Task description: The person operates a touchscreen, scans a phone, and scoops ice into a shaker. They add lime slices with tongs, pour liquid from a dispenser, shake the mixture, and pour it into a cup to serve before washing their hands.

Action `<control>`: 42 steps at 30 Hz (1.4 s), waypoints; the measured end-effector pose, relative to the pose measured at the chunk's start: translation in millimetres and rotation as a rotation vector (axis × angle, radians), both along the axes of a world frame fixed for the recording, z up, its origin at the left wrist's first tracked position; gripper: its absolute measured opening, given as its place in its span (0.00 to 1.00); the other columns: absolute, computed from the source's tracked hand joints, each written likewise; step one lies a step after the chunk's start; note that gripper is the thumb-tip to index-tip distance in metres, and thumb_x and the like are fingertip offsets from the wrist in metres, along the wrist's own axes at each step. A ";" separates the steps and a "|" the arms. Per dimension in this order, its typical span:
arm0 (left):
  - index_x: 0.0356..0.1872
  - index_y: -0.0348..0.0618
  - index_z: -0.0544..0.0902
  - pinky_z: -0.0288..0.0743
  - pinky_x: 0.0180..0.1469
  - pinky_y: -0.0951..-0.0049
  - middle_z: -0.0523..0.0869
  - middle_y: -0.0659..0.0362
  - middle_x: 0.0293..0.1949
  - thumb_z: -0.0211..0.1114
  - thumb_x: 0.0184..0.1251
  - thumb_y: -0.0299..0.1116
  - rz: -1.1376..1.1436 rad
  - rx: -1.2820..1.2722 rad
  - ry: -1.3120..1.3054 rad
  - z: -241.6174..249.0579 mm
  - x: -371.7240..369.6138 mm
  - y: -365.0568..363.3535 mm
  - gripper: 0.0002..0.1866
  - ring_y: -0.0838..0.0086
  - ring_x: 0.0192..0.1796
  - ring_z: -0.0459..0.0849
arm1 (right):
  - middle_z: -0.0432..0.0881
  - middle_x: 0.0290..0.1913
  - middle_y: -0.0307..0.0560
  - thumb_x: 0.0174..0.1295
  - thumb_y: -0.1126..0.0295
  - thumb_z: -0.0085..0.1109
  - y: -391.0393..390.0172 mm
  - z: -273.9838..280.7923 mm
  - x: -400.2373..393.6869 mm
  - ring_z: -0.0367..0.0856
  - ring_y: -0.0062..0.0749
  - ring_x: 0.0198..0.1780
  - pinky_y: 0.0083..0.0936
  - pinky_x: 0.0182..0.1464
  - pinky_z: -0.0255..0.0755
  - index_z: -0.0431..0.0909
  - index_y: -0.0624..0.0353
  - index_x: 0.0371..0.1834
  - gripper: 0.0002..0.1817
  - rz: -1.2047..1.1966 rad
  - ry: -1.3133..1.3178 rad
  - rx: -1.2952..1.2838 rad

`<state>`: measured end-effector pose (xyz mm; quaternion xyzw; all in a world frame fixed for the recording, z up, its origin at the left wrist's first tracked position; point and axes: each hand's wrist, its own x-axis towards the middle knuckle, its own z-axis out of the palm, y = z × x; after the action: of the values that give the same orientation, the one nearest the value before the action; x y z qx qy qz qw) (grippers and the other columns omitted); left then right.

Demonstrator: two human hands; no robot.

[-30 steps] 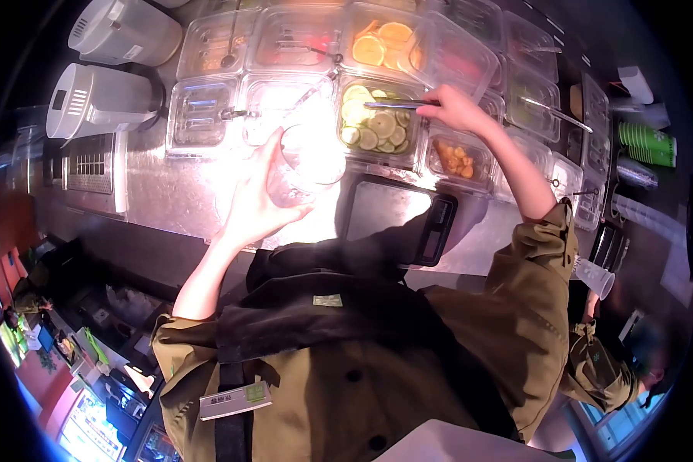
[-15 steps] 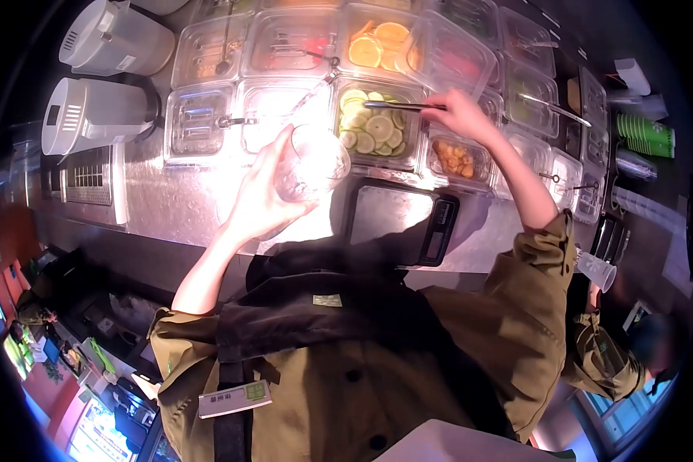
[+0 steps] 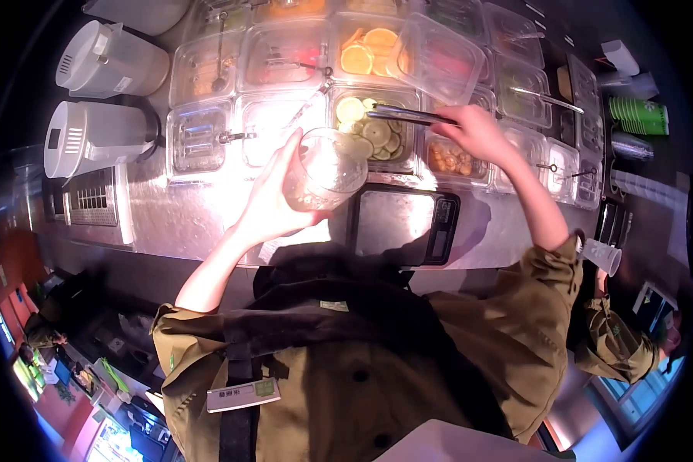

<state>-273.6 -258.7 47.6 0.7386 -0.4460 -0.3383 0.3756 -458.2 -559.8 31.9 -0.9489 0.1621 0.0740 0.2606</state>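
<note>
My left hand (image 3: pixel 273 196) is wrapped around a clear cup (image 3: pixel 327 165), tilted so that its mouth overlaps the near-left corner of the citrus container. Something clear and lumpy, like ice, shows inside the cup. In my right hand (image 3: pixel 473 132) is a pair of metal tongs (image 3: pixel 412 115), pointing left. Their tips lie over the green citrus slices (image 3: pixel 381 132), which look like lime, in a clear square container. Under the right wrist is a tub of yellow fruit chunks (image 3: pixel 450 159).
A flat scale (image 3: pixel 394 223) lies on the metal counter before me. Behind the limes are orange slices (image 3: pixel 369 52) and a loose clear lid (image 3: pixel 443 61). White pitchers (image 3: pixel 100 138) stand left. Green cups (image 3: pixel 637 115) are stacked right, where another person's sleeve (image 3: pixel 612 335) shows.
The cup has moved right, over the edge of the lime container. My right hand has shifted slightly right and down, and both arms of the tongs now show apart.
</note>
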 end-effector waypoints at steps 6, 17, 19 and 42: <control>0.69 0.42 0.51 0.60 0.66 0.59 0.64 0.44 0.63 0.76 0.33 0.36 0.060 0.057 -0.028 4.0 6.4 18.6 0.58 0.54 0.66 0.63 | 0.80 0.30 0.57 0.58 0.64 0.56 2.3 -67.7 43.6 0.78 0.49 0.33 0.36 0.35 0.69 0.79 0.60 0.37 0.11 -0.002 0.053 -0.030; 0.69 0.40 0.51 0.61 0.65 0.58 0.64 0.43 0.63 0.77 0.33 0.35 -0.006 0.033 -0.054 6.8 -0.1 -2.1 0.57 0.52 0.65 0.64 | 0.83 0.35 0.53 0.57 0.64 0.58 20.3 46.1 -10.8 0.82 0.38 0.35 0.30 0.38 0.73 0.78 0.62 0.46 0.17 -0.071 -0.059 0.406; 0.69 0.39 0.51 0.61 0.64 0.58 0.64 0.43 0.62 0.78 0.33 0.35 -0.021 0.059 0.027 8.0 -0.2 -4.0 0.57 0.51 0.65 0.64 | 0.82 0.38 0.54 0.55 0.64 0.61 10.3 37.3 -4.3 0.81 0.42 0.36 0.30 0.37 0.72 0.77 0.64 0.47 0.19 -0.058 0.026 0.041; 0.70 0.43 0.51 0.61 0.65 0.60 0.66 0.45 0.61 0.76 0.31 0.34 -0.009 0.021 -0.095 4.8 0.6 1.1 0.58 0.55 0.64 0.66 | 0.82 0.37 0.52 0.58 0.65 0.56 13.3 25.6 -5.7 0.82 0.44 0.37 0.32 0.41 0.74 0.78 0.61 0.44 0.14 0.004 -0.020 -0.050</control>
<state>-273.0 -257.6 52.4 0.7558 -0.4631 -0.3089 0.3448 -463.9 -546.5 57.5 -0.9561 0.1594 0.0607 0.2382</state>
